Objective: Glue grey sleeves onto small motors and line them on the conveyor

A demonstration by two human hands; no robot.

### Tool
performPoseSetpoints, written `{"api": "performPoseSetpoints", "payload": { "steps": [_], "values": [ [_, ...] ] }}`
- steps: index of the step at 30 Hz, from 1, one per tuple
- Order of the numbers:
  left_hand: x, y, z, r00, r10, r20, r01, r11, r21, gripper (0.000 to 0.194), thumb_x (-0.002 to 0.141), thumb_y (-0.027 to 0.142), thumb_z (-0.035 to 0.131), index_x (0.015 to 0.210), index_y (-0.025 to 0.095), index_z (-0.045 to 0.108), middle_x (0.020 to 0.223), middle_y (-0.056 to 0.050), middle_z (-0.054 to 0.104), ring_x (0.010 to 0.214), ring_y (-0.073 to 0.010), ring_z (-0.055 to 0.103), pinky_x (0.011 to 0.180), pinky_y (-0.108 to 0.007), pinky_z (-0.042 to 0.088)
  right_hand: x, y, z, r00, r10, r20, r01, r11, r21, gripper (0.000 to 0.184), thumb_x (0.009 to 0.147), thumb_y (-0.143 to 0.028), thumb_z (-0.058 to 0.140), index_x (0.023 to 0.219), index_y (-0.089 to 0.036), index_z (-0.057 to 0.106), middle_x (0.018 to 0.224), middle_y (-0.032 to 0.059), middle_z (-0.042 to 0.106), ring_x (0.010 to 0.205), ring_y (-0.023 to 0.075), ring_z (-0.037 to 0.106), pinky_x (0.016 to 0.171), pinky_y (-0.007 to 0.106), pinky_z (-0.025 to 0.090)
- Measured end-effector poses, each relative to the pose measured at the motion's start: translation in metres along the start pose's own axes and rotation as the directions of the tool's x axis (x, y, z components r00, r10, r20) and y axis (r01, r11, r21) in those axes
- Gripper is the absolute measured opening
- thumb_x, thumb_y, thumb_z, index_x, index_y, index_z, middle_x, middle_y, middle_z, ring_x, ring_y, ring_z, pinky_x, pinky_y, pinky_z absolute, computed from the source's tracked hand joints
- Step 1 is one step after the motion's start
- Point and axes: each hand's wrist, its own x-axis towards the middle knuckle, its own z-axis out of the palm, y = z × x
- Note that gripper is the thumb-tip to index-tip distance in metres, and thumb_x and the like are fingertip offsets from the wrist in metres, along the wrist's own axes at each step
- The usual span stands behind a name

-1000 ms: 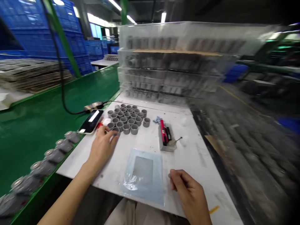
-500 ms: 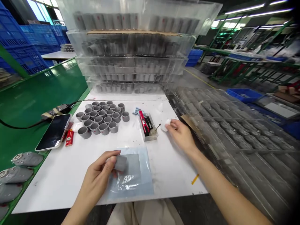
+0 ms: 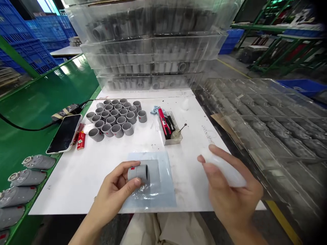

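Grey plastic pipe sleeve [image 3: 138,173] sat in the left hand's [image 3: 112,194] wrapped fingers; the right hand [image 3: 230,194] held a white wad [image 3: 224,168] (a small clear box [image 3: 171,131] held a red pen [image 3: 163,122]).

Item 1: grey plastic pipe sleeve [image 3: 137,173], short, small red mark, lying on its side, open end facing right, gripped in left hand [image 3: 111,194], lower centre. Item 2: white wad [image 3: 224,168], motion-blurred, material unclear, held in right hand [image 3: 231,194], lower right.
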Motion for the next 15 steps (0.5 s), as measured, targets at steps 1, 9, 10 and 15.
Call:
{"api": "performPoseSetpoints", "payload": {
  "steps": [1,9,10,15],
  "values": [
    [0.0,0.0,-0.001,1.0,-0.011,0.015,0.011,1.0,-0.002,0.047,0.087,0.053,0.086,0.123,0.025,0.077,0.085,-0.002,0.08,0.085,-0.022,0.076,0.08,-0.03,0.059,-0.001,-0.001,0.003,0.999,-0.045,0.013,0.045,0.999,0.023,0.03,0.091,-0.025,0.09,0.12,-0.03,0.085,0.106,0.0025,0.082,0.089,0.0199,0.076,0.078,0.031,0.062],
    [0.001,-0.005,-0.004,1.0,0.021,0.0,-0.02,0.999,-0.039,0.056,0.093,0.059,0.081,0.134,0.022,0.073,0.092,-0.003,0.082,0.072,-0.018,0.071,0.081,-0.031,0.053,0.0,0.001,0.044,0.972,-0.133,0.195,0.076,0.959,0.273,0.041,0.11,-0.052,0.061,0.094,-0.02,0.081,0.074,0.0046,0.067,0.064,0.0191,0.057,0.056,0.034,0.041],
    [0.001,-0.006,-0.004,1.0,0.026,-0.004,-0.026,0.999,-0.046,0.054,0.094,0.061,0.079,0.132,0.022,0.075,0.089,-0.002,0.081,0.071,-0.0177,0.07,0.081,-0.031,0.052,-0.002,0.003,0.046,0.968,-0.132,0.212,0.066,0.955,0.29,0.045,0.11,-0.055,0.059,0.092,-0.02,0.08,0.073,0.005,0.066,0.064,0.0195,0.056,0.057,0.035,0.04],
    [0.004,-0.006,-0.006,1.0,-0.021,0.018,0.02,0.998,0.062,0.056,0.096,0.068,0.071,0.123,0.02,0.08,0.068,-0.002,0.075,0.074,-0.0228,0.071,0.075,-0.031,0.051,-0.01,0.007,0.045,0.947,-0.183,0.266,0.116,0.962,0.248,0.045,0.111,-0.055,0.056,0.094,-0.02,0.079,0.072,0.0054,0.067,0.06,0.0202,0.054,0.057,0.036,0.038]
  ]
}}
